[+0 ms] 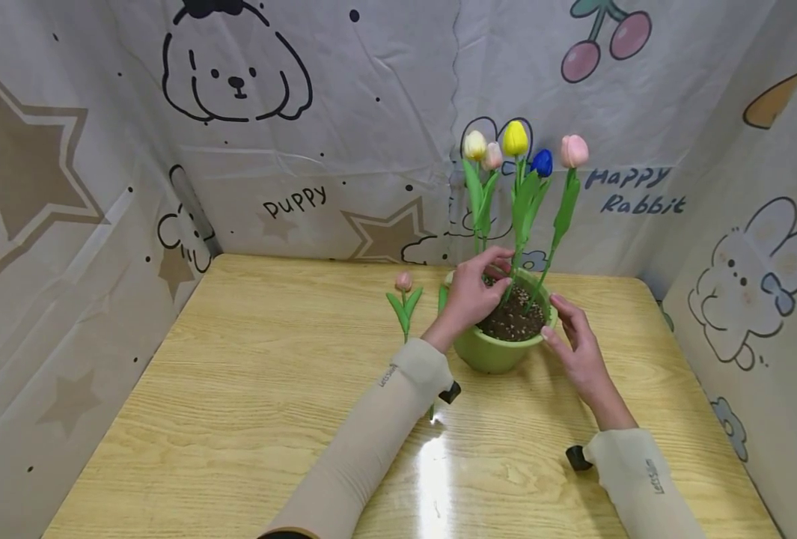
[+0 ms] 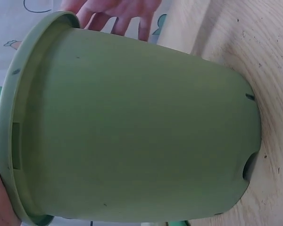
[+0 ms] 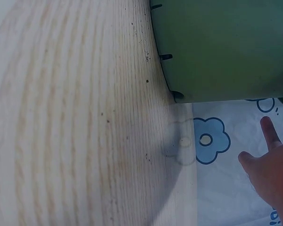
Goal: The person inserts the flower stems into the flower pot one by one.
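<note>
A light green flowerpot (image 1: 492,355) filled with dark soil (image 1: 515,322) stands on the table. Upright in it are several tulips: a cream one (image 1: 475,144), a pale pink one (image 1: 492,156), a yellow one (image 1: 515,138), a blue one (image 1: 542,162) and a pink one (image 1: 575,151). My left hand (image 1: 472,292) reaches over the rim and pinches a tulip stem low above the soil; which bloom it carries, I cannot tell. At the pot's right side, my right hand (image 1: 576,348) has its fingers loosely extended by the rim. The pot wall (image 2: 141,127) fills the left wrist view.
A pink tulip (image 1: 403,282) lies on the wooden table (image 1: 270,359) left of the pot, its stem partly beneath my left forearm. Green leaf (image 1: 442,297) of another tulip shows beside the pot, mostly hidden by my hand. Patterned cloth (image 1: 371,135) hangs behind and at both sides.
</note>
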A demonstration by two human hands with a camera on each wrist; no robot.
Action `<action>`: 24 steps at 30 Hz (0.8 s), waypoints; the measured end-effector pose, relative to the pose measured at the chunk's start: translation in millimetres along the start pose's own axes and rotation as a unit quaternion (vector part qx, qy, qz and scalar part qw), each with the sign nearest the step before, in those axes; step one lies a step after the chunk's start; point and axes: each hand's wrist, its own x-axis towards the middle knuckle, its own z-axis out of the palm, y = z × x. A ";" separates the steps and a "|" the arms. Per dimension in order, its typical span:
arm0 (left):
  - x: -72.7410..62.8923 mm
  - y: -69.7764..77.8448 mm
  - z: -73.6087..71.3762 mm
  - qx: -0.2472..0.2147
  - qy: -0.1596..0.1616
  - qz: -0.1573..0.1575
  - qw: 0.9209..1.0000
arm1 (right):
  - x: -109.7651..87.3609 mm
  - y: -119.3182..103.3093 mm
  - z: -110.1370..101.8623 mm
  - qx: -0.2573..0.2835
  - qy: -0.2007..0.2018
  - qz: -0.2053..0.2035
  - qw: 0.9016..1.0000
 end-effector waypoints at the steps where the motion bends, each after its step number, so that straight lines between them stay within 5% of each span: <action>1: 0.3 0.1 0.2 -0.002 0.001 -0.005 1.000 | -0.1 0.1 -0.3 -0.001 0.000 0.000 1.000; 24: 1.7 0.2 -1.8 0.015 -0.031 -0.042 0.999 | -0.4 -3.6 -0.4 -0.005 0.001 0.000 1.000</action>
